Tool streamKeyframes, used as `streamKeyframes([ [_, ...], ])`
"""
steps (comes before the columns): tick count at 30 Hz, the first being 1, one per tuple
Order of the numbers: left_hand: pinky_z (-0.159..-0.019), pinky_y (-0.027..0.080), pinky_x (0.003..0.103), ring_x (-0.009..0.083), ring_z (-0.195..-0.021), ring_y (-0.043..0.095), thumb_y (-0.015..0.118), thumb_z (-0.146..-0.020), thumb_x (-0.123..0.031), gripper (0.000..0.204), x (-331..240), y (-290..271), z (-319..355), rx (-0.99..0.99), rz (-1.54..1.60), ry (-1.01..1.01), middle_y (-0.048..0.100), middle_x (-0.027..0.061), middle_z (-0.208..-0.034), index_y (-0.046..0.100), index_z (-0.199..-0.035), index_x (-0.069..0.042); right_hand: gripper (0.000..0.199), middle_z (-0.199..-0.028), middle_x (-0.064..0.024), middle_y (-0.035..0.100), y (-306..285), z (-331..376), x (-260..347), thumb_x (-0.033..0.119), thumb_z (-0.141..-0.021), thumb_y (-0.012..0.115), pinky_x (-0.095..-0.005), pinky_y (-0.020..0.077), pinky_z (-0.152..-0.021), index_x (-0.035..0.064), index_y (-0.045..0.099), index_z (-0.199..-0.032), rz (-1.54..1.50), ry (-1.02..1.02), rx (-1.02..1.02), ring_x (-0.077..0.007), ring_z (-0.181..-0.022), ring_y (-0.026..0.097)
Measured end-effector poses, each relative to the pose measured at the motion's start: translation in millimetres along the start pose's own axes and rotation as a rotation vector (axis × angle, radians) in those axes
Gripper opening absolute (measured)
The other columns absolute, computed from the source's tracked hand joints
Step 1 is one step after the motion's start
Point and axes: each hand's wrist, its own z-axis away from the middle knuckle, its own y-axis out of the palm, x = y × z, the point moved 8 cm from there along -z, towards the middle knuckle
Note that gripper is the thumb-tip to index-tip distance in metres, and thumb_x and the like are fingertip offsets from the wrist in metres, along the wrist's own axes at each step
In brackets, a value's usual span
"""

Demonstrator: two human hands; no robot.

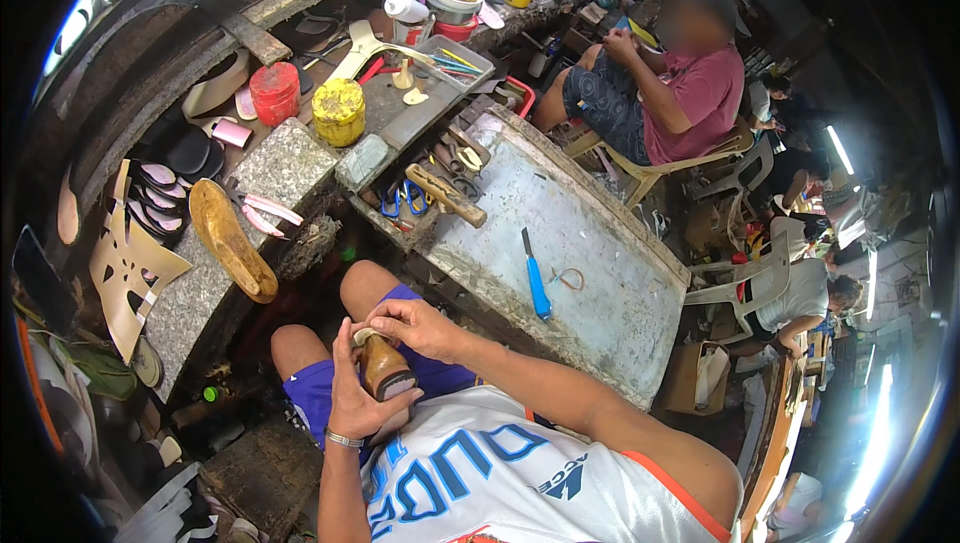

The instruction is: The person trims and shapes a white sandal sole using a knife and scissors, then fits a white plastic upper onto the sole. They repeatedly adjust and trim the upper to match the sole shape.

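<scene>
Left hand [355, 398] wrapped around brown shoe last [383, 366], held over lap. Right hand [420, 328] closed on its top end (pale strip under fingers). Beyond: blue-handled knife [537, 283] on grey worktable [610, 273]; farther, yellow can [339, 111].

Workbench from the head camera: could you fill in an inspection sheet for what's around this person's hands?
Surface: worn grey metal-topped bench, scratched and stained; a granite slab to its left.
Job's things: brown wooden shoe last with pale material over its toe, held above the lap.
Clutter: blue-handled knife, hammer, blue scissors, yellow can, red can, second wooden last, cut leather piece.
Grips: left hand wraps the last from below; right hand presses on its toe.
Cables: nothing seen.
Surroundings: other people seated on plastic chairs, working at the right.
</scene>
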Motion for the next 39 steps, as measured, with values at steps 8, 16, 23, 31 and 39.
streamKeyframes([
  [8, -0.122, 0.05, 0.049, 0.0372, -0.144, 0.059, 0.111, -0.065, -0.027, 0.15, 5.4, 2.0, 0.9, -0.004, 0.034, -0.069, 0.053, 0.0243, -0.157, 0.016, -0.178, -0.003, 0.032, -0.108, -0.0063, 0.08, -0.5, -5.3, 16.8, 0.028, -0.115, 0.07, -0.0322, 0.0578, -0.092, -0.0016, 0.077, -0.123, 0.043, -0.028, 0.076, -0.0149, -0.102, 0.072],
  [16, -0.124, 0.047, 0.047, 0.0352, -0.138, 0.062, 0.11, -0.066, -0.022, 0.147, 6.2, -6.3, -0.8, -0.076, 0.122, -0.052, 0.058, 0.0185, -0.147, 0.017, -0.178, -0.003, 0.044, -0.105, 0.0004, 0.075, -5.4, 7.0, 34.2, 0.029, -0.106, 0.084, -0.0243, 0.0538, -0.071, 0.008, 0.067, -0.141, -0.049, 0.158, 0.088, -0.0067, -0.083, 0.065],
  [23, -0.114, 0.052, 0.047, 0.0381, -0.134, 0.063, 0.105, -0.071, -0.034, 0.115, 26.4, -26.6, -13.6, -0.174, -0.17, -0.03, 0.06, 0.019, -0.145, 0.047, -0.168, -0.012, 0.057, -0.118, -0.0064, 0.076, 28.6, 38.1, 64.5, 0.002, -0.102, 0.076, -0.0281, 0.0579, -0.093, 0.0054, 0.054, -0.154, -0.028, 0.038, 0.129, -0.0116, -0.105, 0.071],
  [31, -0.109, 0.057, 0.044, 0.0339, -0.128, 0.068, 0.105, -0.07, -0.031, 0.104, 34.2, -30.7, -14.0, -0.169, -0.112, -0.015, 0.061, 0.0153, -0.138, 0.059, -0.161, -0.017, 0.054, -0.124, -0.0181, 0.08, 50.5, 37.7, 55.4, -0.006, -0.1, 0.068, -0.0404, 0.0577, -0.105, 0.0042, 0.052, -0.15, 0.411, -0.039, 0.073, -0.0293, -0.12, 0.079],
  [39, -0.118, 0.052, 0.045, 0.035, -0.139, 0.062, 0.098, -0.07, -0.019, 0.104, 39.1, -28.7, -15.7, -0.096, -0.056, -0.052, 0.061, 0.016, -0.145, 0.055, -0.164, -0.014, 0.062, -0.122, -0.0083, 0.078, 54.5, 42.3, 65.8, -0.007, -0.1, 0.071, -0.0265, 0.0526, -0.097, 0.0069, 0.048, -0.155, 0.449, -0.081, 0.062, -0.0121, -0.111, 0.07],
])
